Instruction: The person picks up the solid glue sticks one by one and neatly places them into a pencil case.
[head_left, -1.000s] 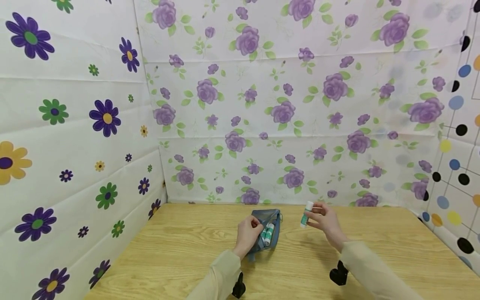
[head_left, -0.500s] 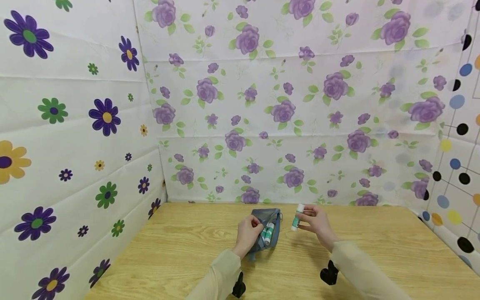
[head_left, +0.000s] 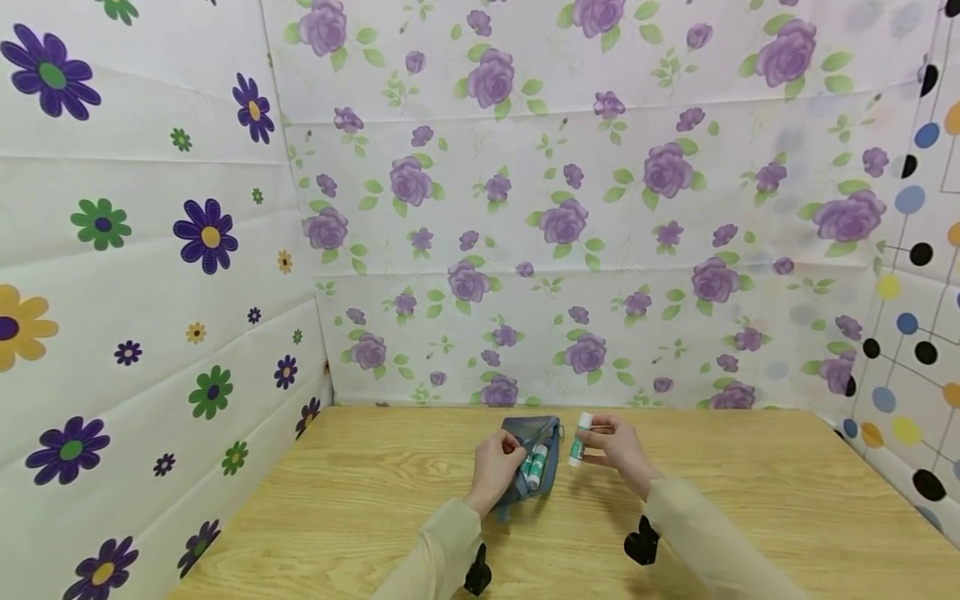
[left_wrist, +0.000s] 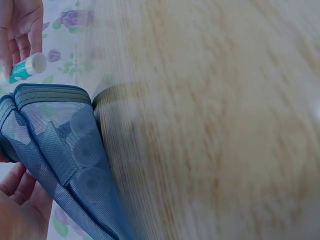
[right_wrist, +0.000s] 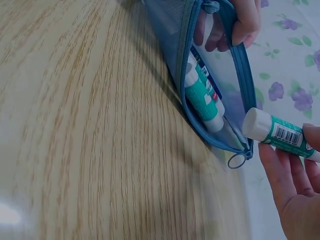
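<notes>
A blue mesh zipper pouch lies on the wooden table, its zipped mouth spread wide. My left hand pinches the pouch's left edge. Inside it are white-and-green glue sticks, at least two, seen through the mouth in the right wrist view. Just right of the pouch, my right hand holds another glue stick between thumb and fingers, above the table. In the right wrist view the white cap end of this glue stick points at the pouch's mouth, close to its rim. Round ends show faintly through the mesh.
The wooden table reaches back to a flowered sheet. Patterned sheets also hang at the left and right sides. A small ring zipper pull hangs at the pouch's corner. Black devices are strapped under both wrists.
My right hand has moved left with the glue stick, bringing it nearer the pouch. The left hand and the pouch have stayed in place.
</notes>
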